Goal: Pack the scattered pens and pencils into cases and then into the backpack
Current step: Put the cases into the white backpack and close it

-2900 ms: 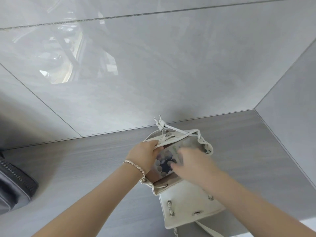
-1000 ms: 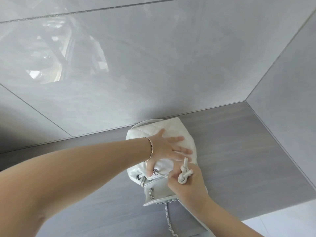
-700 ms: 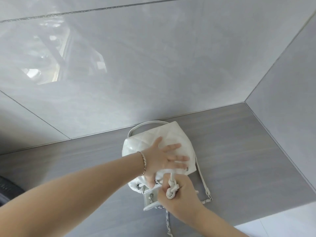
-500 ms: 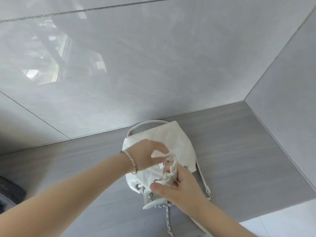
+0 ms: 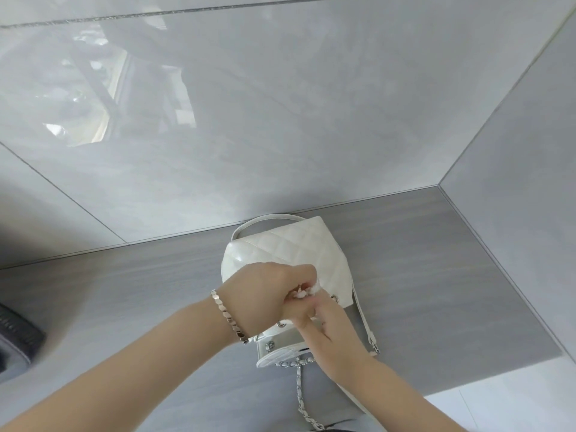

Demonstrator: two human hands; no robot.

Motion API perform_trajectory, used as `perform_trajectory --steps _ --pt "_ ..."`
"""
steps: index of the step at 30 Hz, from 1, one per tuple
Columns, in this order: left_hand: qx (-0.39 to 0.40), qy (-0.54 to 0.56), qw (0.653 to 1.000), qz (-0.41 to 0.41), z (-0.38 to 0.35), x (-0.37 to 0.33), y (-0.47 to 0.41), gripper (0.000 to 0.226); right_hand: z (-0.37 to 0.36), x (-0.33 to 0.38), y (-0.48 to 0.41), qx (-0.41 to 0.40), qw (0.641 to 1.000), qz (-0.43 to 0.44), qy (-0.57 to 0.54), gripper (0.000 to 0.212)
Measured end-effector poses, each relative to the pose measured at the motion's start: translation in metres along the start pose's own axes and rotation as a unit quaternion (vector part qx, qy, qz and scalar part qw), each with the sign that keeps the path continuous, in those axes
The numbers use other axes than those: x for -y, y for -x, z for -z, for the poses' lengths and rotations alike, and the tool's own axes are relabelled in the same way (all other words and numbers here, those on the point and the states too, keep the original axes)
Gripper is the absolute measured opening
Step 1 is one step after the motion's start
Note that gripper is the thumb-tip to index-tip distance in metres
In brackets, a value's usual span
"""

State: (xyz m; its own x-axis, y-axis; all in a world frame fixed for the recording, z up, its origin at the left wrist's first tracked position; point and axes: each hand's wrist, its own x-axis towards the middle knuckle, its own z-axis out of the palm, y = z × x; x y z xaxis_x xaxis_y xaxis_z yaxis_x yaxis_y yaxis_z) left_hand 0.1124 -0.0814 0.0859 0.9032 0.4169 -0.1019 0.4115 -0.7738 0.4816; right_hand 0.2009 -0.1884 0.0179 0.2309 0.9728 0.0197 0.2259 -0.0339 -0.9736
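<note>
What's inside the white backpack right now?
Cannot tell: the white backpack lies on the grey counter, mouth covered by both hands, left hand and right hand, gripping its drawstring knot. Nothing inside shows.

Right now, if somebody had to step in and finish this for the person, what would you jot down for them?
Left hand: closed on the white knotted drawstring at the mouth of the white quilted backpack.
Right hand: fingers at the same knot, just below the left hand; its grip is hidden.
Backpack: lying on the grey counter near the wall, handle toward the wall, chain strap trailing toward the person.
Dark bag: at the left edge, partly out of view.
Done: no loose pens, pencils or cases in sight.
Left: finish cinching the drawstring and close the flap.
</note>
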Motion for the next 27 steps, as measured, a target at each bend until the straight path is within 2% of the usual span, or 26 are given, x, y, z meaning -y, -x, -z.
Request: perform_trajectory --steps 2,4,8,10,12,14,17,18,20,24,27 --pt "-0.019 0.013 0.999 -0.029 0.001 -0.004 0.002 0.041 0.001 -0.002 -0.002 -0.008 0.997 0.042 0.062 0.012" --pt "-0.018 0.048 0.998 -0.048 0.005 -0.005 0.001 0.048 0.006 -0.008 -0.006 -0.006 0.993 0.056 0.104 0.017" --pt "-0.007 0.048 0.996 -0.073 0.004 -0.005 0.000 0.041 0.011 -0.032 -0.012 0.019 0.981 -0.014 0.192 0.026" --pt "-0.003 0.058 0.997 -0.056 0.002 -0.003 -0.001 0.028 0.014 -0.039 -0.012 0.037 0.971 -0.024 0.234 0.030" --pt "-0.041 0.121 0.992 -0.025 0.006 0.001 -0.003 0.013 0.020 -0.038 -0.013 0.056 0.962 -0.013 0.266 0.030" --pt "-0.082 0.158 0.984 0.004 0.013 0.007 -0.005 0.009 0.027 -0.029 -0.015 0.051 0.972 -0.004 0.228 0.022" --pt "-0.070 0.174 0.982 0.003 0.018 0.013 -0.006 0.009 0.039 -0.010 -0.022 0.019 0.992 0.002 0.125 0.013" --pt "-0.062 0.183 0.981 0.003 0.017 0.013 -0.006 0.008 0.042 -0.006 -0.025 0.026 0.992 0.000 0.127 0.007" --pt "-0.053 0.197 0.979 0.009 0.014 0.013 -0.006 0.009 0.043 -0.003 -0.029 0.041 0.989 -0.004 0.142 0.010" --pt "-0.051 0.199 0.978 0.039 0.002 0.012 -0.011 0.034 0.031 -0.006 -0.030 0.062 0.978 -0.007 0.200 0.013" --pt "-0.030 0.198 0.978 0.050 -0.009 0.007 -0.012 0.034 0.025 -0.017 -0.029 0.088 0.968 -0.021 0.234 0.013"
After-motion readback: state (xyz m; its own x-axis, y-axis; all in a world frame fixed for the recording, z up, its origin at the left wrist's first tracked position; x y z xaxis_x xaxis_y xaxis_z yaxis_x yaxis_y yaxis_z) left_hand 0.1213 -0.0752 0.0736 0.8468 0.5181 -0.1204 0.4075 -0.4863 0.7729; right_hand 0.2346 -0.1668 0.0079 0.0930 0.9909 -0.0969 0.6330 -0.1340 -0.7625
